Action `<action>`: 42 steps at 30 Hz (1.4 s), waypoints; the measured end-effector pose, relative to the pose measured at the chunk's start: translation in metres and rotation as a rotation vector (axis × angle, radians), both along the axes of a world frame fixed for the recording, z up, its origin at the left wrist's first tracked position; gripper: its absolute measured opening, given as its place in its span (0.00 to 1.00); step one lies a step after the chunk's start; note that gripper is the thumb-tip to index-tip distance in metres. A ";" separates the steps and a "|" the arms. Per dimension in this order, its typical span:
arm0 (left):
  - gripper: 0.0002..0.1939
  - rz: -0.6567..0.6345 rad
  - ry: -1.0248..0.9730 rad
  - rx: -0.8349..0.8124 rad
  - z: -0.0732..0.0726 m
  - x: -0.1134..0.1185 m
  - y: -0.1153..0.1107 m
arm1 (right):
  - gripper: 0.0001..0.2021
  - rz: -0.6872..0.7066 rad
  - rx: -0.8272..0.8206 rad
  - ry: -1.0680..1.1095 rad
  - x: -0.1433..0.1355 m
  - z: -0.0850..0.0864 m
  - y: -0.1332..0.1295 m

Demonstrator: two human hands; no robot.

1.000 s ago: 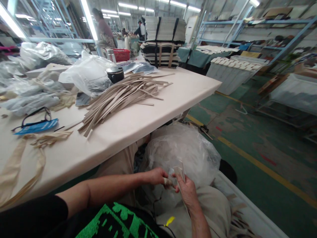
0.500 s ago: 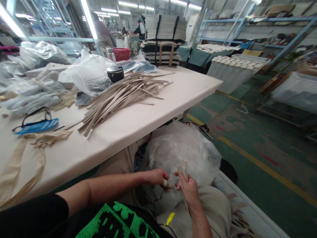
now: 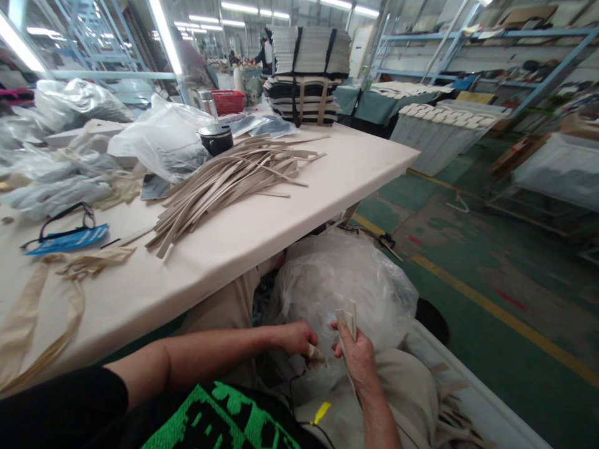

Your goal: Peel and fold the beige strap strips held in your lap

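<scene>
My right hand is closed around a few narrow beige fabric strips. Their ends stick up past the fingers, and a longer piece runs down along the wrist. To its left, slightly apart, is my left hand with curled fingers. Something beige, perhaps a wrapped finger, shows at its tip; whether it pinches anything is hidden. Both hands are above my lap, in front of a large clear plastic bag with pale contents. A heap of similar beige strips lies on the table.
The pale table bears glasses on a blue packet, plastic bags, a dark cup and strapped stacks of cloth. Beside my right leg is a bin edge with strips. Shelves and carts stand across the green floor.
My left hand has tilted downward and drawn slightly away from my right hand, its beige-covered tip now pointing lower. The right hand keeps the strips almost still.
</scene>
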State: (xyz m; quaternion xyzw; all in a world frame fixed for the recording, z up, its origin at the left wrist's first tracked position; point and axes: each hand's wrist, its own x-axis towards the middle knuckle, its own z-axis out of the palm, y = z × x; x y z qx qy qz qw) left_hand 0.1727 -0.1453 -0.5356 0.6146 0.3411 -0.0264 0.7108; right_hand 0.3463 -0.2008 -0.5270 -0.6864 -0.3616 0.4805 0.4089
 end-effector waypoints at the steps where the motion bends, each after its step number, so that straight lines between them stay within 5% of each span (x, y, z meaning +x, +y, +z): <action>1: 0.21 0.038 -0.020 -0.017 0.001 0.001 0.000 | 0.28 -0.007 -0.002 -0.002 0.001 0.000 0.000; 8: 0.27 0.403 -0.148 -0.263 0.009 0.007 0.008 | 0.27 -0.011 0.000 0.024 0.004 0.002 -0.003; 16: 0.27 0.653 -0.235 -0.333 -0.003 0.007 0.018 | 0.26 0.185 -0.028 0.058 -0.005 0.002 -0.009; 28: 0.27 0.723 -0.255 -0.330 0.000 0.008 0.019 | 0.24 0.356 -0.057 0.076 -0.004 -0.002 -0.009; 42: 0.27 0.613 -0.234 -0.334 -0.009 0.008 0.018 | 0.27 0.233 -0.060 0.047 0.007 -0.014 -0.004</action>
